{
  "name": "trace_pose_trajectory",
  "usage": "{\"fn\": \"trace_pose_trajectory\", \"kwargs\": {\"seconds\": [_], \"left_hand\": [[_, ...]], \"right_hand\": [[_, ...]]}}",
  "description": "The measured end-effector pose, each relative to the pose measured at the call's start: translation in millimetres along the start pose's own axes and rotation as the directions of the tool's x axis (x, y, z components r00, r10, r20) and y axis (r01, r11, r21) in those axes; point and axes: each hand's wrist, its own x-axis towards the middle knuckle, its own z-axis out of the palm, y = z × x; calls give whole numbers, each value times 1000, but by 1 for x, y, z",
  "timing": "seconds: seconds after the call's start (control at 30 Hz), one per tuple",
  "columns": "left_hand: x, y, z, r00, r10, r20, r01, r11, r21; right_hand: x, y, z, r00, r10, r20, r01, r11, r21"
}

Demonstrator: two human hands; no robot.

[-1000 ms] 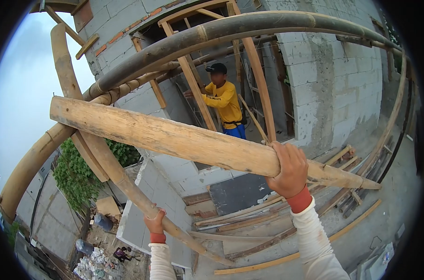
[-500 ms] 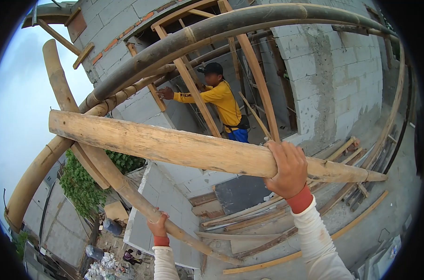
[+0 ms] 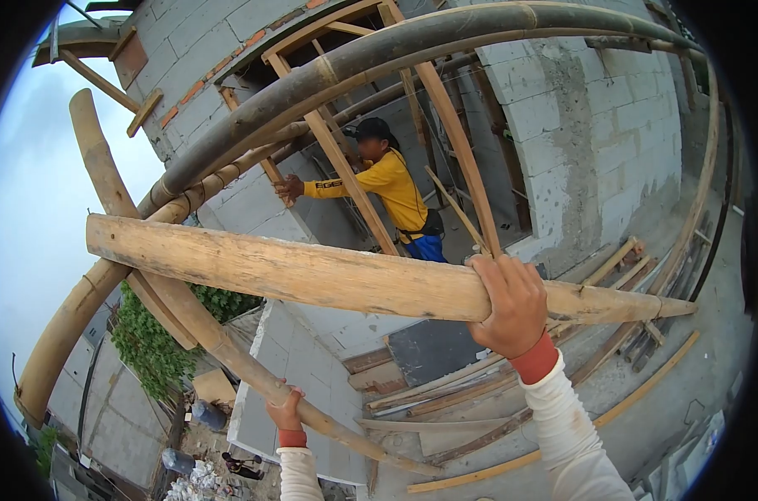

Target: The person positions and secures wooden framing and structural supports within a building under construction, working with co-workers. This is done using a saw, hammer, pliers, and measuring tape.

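Observation:
My right hand [image 3: 512, 305] is wrapped round a thick, rough wooden plank [image 3: 295, 269] that stretches across the view from left to right. Lower down, my left hand [image 3: 287, 411] grips a slanting bamboo pole [image 3: 241, 361], its fingers curled round it. The pole runs from the upper left, behind the plank, to the lower middle. Near the plank's left end it crosses a horizontal bamboo pole [image 3: 86, 292]. Part of each hand's grip is hidden by the wood and by the hand itself.
A dark bamboo pole [image 3: 337, 71] arches overhead. Behind the plank, a person in a yellow shirt [image 3: 395, 188] stands among wooden props [image 3: 454, 138], touching a timber. Grey block walls [image 3: 621, 159] surround the opening. Timber lengths [image 3: 479, 472] lie below right; far lower left is ground level with debris [image 3: 197, 483].
The view has shifted slightly, so the plank's left end and the left hand appear a little lower. Both hands keep their grip. The other person's arm and body appear slightly further left.

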Motion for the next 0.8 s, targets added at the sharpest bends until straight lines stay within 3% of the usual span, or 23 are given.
{"fn": "trace_pose_trajectory", "kwargs": {"seconds": [0.8], "left_hand": [[1,0,0,1000,6,-8,-6,1000,10]], "right_hand": [[0,1,1,1000,-4,-17,5,1000,14]]}}
